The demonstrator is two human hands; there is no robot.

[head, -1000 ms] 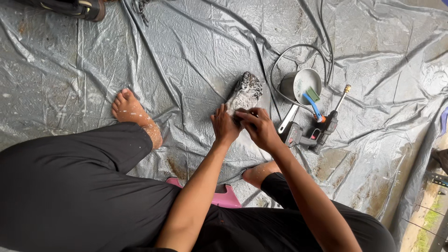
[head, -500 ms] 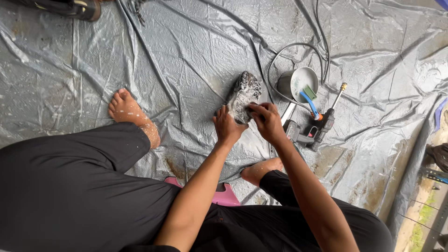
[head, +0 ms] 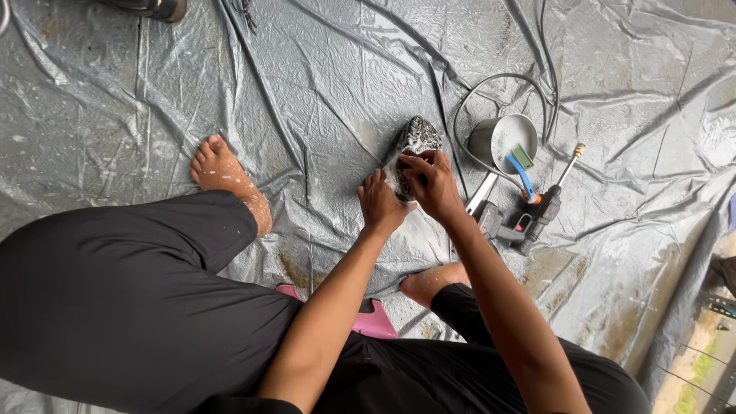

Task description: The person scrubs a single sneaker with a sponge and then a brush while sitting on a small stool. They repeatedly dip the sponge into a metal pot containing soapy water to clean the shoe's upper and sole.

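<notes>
Centre of frame: soapy dark shoe [head: 414, 142] lying on a wrinkled grey tarp [head: 307, 100]. Left hand [head: 381, 205] steadies its near end, fingers wrapped on it. Right hand [head: 431, 184] lies on top, fingers curled and pressed onto the shoe; what they clamp cannot be told. Just right: metal pot [head: 502, 138] holding a blue-handled brush [head: 523, 175], a spray gun [head: 529, 218], a black hose [head: 468, 107]. Bare foot [head: 226, 180] left; pink stool [head: 372, 320] below.
</notes>
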